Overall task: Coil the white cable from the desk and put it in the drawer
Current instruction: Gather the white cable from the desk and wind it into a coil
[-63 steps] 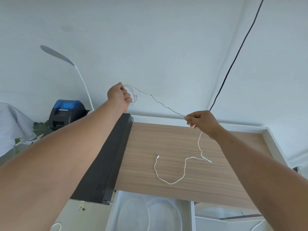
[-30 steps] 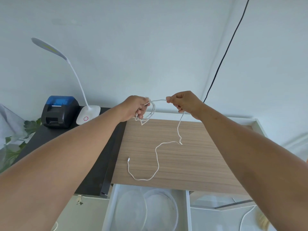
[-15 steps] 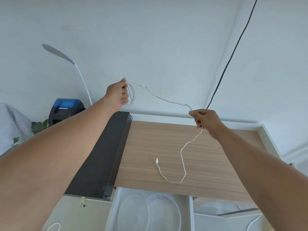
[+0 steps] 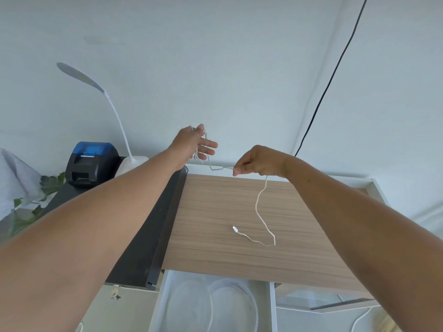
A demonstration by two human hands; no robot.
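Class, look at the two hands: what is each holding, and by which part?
Both hold the white cable: left hand carries the gathered loops, fingers spread; right hand pinches the loose run.

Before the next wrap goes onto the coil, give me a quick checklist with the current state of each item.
1. Right hand pinching the white cable: ok.
2. Loops held in left hand: ok, though its fingers are spread.
3. Loose tail free of snags on the desk: ok, connector end lies clear.
4. Whole cable coiled: not ok, a tail remains.
5. Drawer open below the desk: ok.
6. Room in the drawer for the coil: cannot tell.
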